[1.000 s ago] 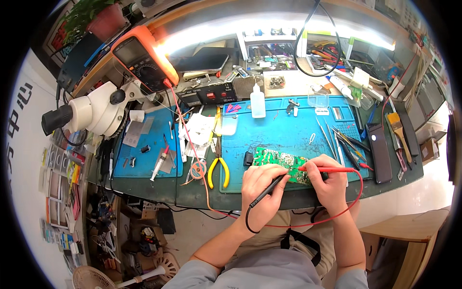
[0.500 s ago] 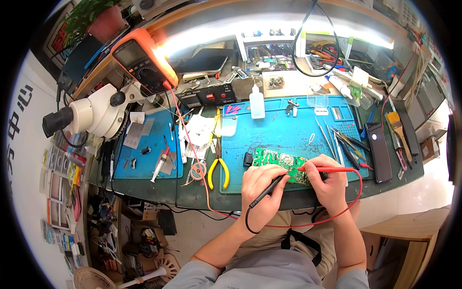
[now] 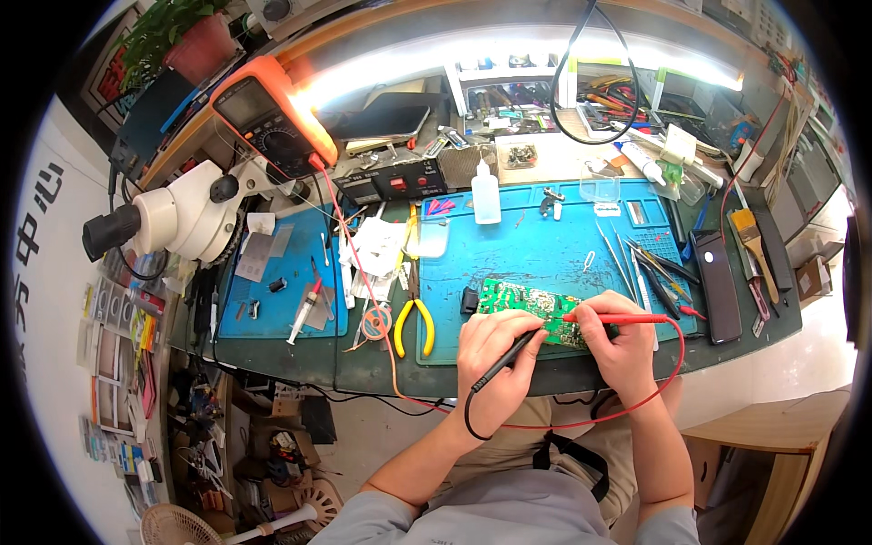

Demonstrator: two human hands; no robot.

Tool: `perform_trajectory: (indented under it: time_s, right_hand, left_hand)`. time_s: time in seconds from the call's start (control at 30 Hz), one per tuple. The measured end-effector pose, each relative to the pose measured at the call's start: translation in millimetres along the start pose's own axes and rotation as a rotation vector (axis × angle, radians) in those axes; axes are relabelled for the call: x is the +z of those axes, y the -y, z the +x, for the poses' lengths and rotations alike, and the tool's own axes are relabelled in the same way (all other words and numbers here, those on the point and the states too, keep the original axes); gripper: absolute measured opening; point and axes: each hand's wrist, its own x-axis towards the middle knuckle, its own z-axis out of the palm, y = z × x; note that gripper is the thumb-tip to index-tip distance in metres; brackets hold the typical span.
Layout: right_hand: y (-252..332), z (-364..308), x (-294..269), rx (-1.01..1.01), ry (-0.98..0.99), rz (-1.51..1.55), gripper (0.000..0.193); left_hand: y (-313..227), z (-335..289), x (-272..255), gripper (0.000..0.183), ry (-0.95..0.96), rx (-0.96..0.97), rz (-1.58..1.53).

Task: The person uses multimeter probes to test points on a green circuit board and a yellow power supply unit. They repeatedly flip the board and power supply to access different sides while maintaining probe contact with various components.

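A green circuit board (image 3: 518, 296) lies tilted on the front part of the blue work mat (image 3: 509, 250). My left hand (image 3: 495, 363) is closed round a black test probe (image 3: 505, 358), its tip reaching the board's near edge. My right hand (image 3: 618, 350) pinches a red test probe (image 3: 627, 319), whose point is down at the middle of the board. The probe tips are too small to tell exactly what they touch. Red and black leads run from the probes; the red one goes up to an orange multimeter (image 3: 272, 123) standing at the back left.
Yellow-handled pliers (image 3: 414, 327) and a solder wire spool (image 3: 374, 322) lie left of the board. A white squeeze bottle (image 3: 486, 195) stands behind it. Tweezers (image 3: 627, 263), a dark phone (image 3: 718, 291) and a brush (image 3: 754, 241) lie right. A white microscope (image 3: 182, 213) overhangs the left side.
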Motion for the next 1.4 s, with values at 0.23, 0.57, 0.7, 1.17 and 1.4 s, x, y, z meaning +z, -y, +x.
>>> perform_trajectory:
  time_s: [0.23,0.57,0.7,1.17,1.4]
  right_hand:
    - [-0.2,-0.4,1.8,0.001,-0.007,0.007,0.014]
    - [-8.6,0.2,3.6,-0.048,-0.034,0.014,0.008]
    - [-10.2,-0.9,2.2,-0.044,-0.020,0.055,0.011]
    - [-11.8,-1.0,4.8,-0.086,-0.040,0.053,0.012]
    - [-10.9,-0.8,4.1,-0.076,-0.036,0.045,0.012]
  left_hand:
    - [1.8,-0.9,0.2,0.016,-0.006,0.004,-0.014]
    - [1.7,0.5,1.5,0.016,0.003,0.001,0.002]
    - [1.5,-1.5,3.8,0.015,0.007,-0.013,0.006]
    - [1.7,-1.7,4.5,0.017,-0.003,-0.012,-0.007]
    - [1.0,-0.7,4.1,0.017,0.001,-0.010,-0.002]
